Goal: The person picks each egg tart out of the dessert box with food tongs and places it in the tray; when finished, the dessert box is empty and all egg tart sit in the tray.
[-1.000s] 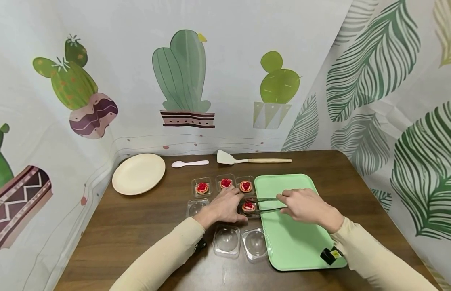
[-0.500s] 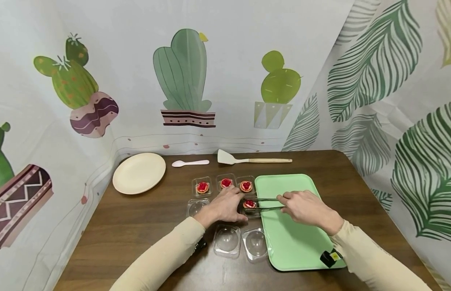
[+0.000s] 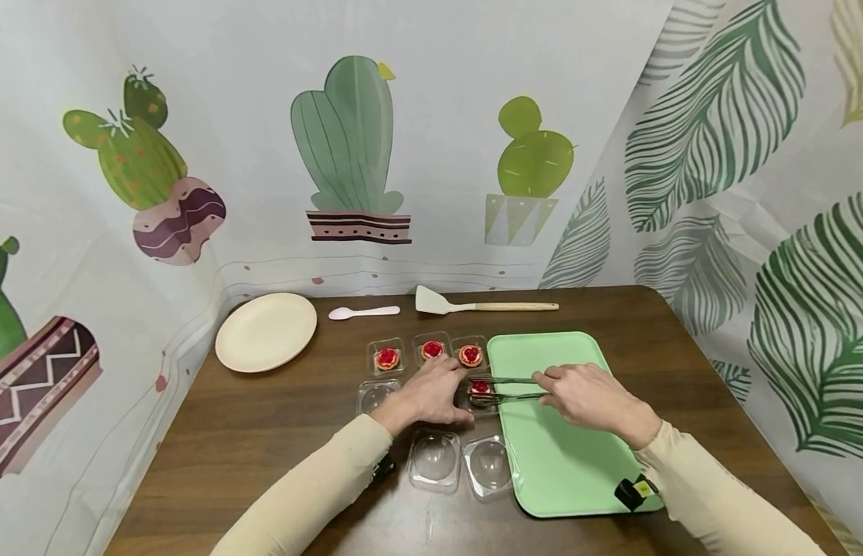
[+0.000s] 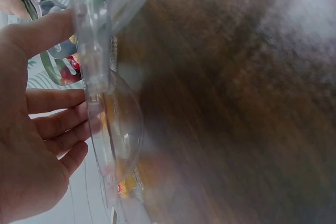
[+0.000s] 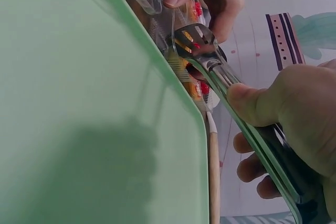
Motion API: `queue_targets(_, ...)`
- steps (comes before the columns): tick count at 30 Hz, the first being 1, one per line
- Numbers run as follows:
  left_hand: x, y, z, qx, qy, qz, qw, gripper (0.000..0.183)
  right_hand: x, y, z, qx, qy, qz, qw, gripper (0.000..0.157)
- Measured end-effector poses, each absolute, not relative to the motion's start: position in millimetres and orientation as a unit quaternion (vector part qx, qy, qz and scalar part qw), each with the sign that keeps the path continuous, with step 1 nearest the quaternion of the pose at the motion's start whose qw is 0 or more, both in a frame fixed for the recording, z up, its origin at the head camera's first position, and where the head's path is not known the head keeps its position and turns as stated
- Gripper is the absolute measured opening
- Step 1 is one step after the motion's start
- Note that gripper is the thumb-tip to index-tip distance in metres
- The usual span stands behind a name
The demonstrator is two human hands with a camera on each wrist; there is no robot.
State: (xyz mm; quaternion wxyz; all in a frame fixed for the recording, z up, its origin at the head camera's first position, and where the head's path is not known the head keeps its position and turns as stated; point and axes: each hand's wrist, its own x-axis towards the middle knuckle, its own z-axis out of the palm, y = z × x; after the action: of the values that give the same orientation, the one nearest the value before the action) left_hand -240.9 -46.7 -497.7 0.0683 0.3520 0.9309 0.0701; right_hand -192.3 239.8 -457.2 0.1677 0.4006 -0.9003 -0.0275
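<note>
My right hand (image 3: 587,398) grips metal tongs (image 5: 254,141) with slotted ends, reaching left across the edge of the green tray. A small red-topped tart (image 3: 480,388) lies between the tong ends, over a clear plastic container (image 3: 488,410). With thumb and fingers spread to either side, my left hand (image 3: 431,394) holds that container at its left. In the left wrist view, the thumb and fingertips meet the clear plastic wall. The tong ends and the left fingers hide part of the container.
Behind stand three clear containers with red-topped tarts (image 3: 387,358). Clear domed lids (image 3: 434,461) lie in front and to the left. The green tray (image 3: 570,463) is at the right. A cream plate (image 3: 266,332), pink spoon (image 3: 364,312) and spatula (image 3: 487,306) line the back.
The tong arms have drawn closer together around the tart. Tongs, tart and right hand have shifted slightly to the right, while the left hand has stayed in place.
</note>
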Motion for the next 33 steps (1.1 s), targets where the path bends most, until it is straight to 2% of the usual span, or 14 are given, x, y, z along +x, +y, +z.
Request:
queue_targets(8, -241.7, -47.5, -498.3, 0.355, 0.930, 0.068, 0.062, 0.083, -190.4, 245.1, -453.8, 0.399, -0.902, -0.011, 0.167, 0.031)
queue_targets(16, -241.0, -48.7, -497.4, 0.346, 0.933, 0.064, 0.076, 0.088, -192.4, 253.3, -451.2, 0.391, -0.904, 0.005, 0.172, 0.031)
queue_targets(33, -238.8, -47.2, -495.5, 0.364, 0.929, 0.051, 0.051, 0.085, -211.6, 281.0, -462.0, 0.337, -0.927, 0.030, 0.160, 0.030)
